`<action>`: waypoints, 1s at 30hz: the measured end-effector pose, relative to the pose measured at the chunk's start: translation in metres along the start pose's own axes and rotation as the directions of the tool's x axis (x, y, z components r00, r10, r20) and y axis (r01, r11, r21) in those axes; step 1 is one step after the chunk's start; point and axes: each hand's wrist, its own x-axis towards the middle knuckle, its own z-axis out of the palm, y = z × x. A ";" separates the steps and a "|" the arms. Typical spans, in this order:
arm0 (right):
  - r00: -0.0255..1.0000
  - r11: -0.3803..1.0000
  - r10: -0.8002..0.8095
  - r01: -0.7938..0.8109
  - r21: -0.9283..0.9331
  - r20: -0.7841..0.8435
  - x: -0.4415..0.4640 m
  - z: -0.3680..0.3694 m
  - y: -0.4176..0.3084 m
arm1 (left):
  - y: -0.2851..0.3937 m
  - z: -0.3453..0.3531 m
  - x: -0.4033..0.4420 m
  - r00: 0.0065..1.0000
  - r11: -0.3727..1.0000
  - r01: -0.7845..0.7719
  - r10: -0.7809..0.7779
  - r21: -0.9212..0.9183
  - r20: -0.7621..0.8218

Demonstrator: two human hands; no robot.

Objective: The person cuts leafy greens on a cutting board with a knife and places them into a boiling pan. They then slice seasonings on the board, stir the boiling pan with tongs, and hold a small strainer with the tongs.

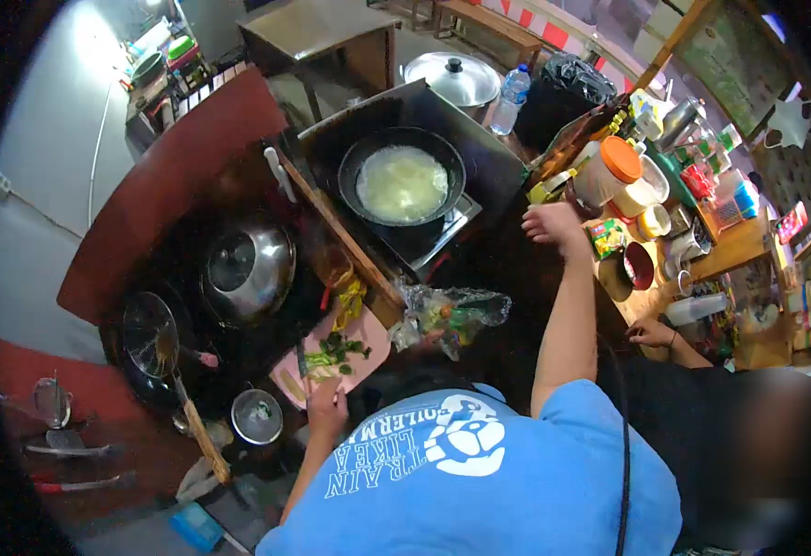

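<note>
My left hand (pixel 326 406) is at the lower edge of a pink cutting board (pixel 375 338), its fingers drawn together beside pale cut stalks. Whatever they pinch is too small to make out. Chopped green leaves (pixel 341 350) lie on the board just beyond the fingertips. My right hand (pixel 554 227) is stretched forward in the air, fingers loosely bent and apart, with nothing visible in it. Left of that hand, a black frying pan (pixel 348 190) sits on the stove (pixel 466 222), with pale yellowish liquid (pixel 401 183) in it.
A clear plastic bag of vegetables (pixel 452 320) lies right of the board. At left are a domed metal lid (pixel 266 273), a wire strainer (pixel 151 334) and a small sieve (pixel 257 417). Jars, including an orange-lidded tub (pixel 620 159), crowd the right side. Another person's hand (pixel 651 334) rests nearby.
</note>
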 end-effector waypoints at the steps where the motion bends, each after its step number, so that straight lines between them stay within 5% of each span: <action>1: 0.997 0.997 -0.019 0.024 0.072 -0.069 0.004 -0.018 -0.011 | 0.003 -0.004 0.004 0.976 0.960 -0.218 0.219 0.176 0.012; 3: 0.917 0.880 -0.248 0.348 0.325 -0.312 0.011 -0.052 -0.023 | 0.018 -0.006 0.011 0.977 0.976 -0.212 0.212 0.057 0.017; 5: 0.869 0.415 -0.209 0.493 0.765 -0.448 0.062 -0.108 -0.021 | 0.028 -0.013 0.017 0.966 0.966 -0.258 0.257 0.029 0.039; 7: 0.855 0.066 -0.079 0.518 0.853 -0.513 0.093 -0.157 -0.028 | 0.033 -0.021 0.022 0.962 0.960 -0.265 0.258 0.086 0.084; 9: 0.864 0.044 -0.151 0.492 0.870 -0.480 0.151 -0.218 -0.008 | 0.028 -0.023 0.026 0.977 0.979 -0.194 0.188 0.058 0.096; 10: 0.873 0.037 -0.222 0.452 0.891 -0.433 0.149 -0.220 -0.024 | 0.026 -0.025 0.027 0.986 0.989 -0.143 0.139 0.032 0.088; 11: 0.818 0.192 0.101 0.542 0.818 -0.566 0.151 -0.222 -0.045 | 0.023 -0.026 0.027 0.993 0.996 -0.088 0.087 0.004 0.078; 13: 0.729 0.415 0.117 0.581 0.700 -0.674 0.172 -0.250 -0.053 | 0.024 -0.033 0.029 0.998 0.999 -0.017 0.015 0.035 0.064; 14: 0.762 0.474 -0.013 0.575 0.666 -0.648 0.208 -0.286 -0.034 | 0.033 -0.037 0.028 0.999 0.998 0.024 -0.026 0.057 0.020; 18: 0.700 0.767 -0.012 0.465 0.443 -0.714 0.290 -0.380 -0.023 | 0.010 -0.019 0.003 0.988 0.986 0.101 -0.083 0.136 -0.130; 19: 0.667 0.803 -0.082 0.484 0.347 -0.740 0.324 -0.412 -0.012 | 0.019 -0.020 -0.004 0.979 0.972 0.190 -0.176 0.141 -0.104; 21: 0.610 0.964 -0.190 0.266 -0.028 -0.770 0.403 -0.481 0.002 | 0.040 -0.017 -0.010 0.946 0.935 0.321 -0.307 0.152 -0.105; 22: 0.577 0.970 -0.243 0.128 -0.207 -0.780 0.441 -0.515 0.009 | 0.055 -0.017 -0.010 0.954 0.938 0.300 -0.294 0.172 -0.062; 23: 0.653 0.892 -0.329 0.453 0.003 -0.682 0.383 -0.462 -0.022 | 0.069 -0.017 -0.012 0.958 0.940 0.285 -0.286 0.190 -0.021; 25: 0.744 0.848 -0.437 0.153 -0.508 -0.505 0.412 -0.491 -0.033 | 0.085 -0.011 -0.018 0.943 0.923 0.329 -0.331 0.198 -0.024; 26: 0.773 0.780 -0.449 0.095 -0.619 -0.448 0.425 -0.499 -0.030 | 0.093 -0.013 -0.017 0.947 0.922 0.309 -0.320 0.233 0.011; 30: 0.859 0.718 -0.421 0.121 -0.685 -0.290 0.504 -0.536 -0.003 | 0.099 -0.020 -0.025 0.906 0.873 0.382 -0.419 0.303 0.065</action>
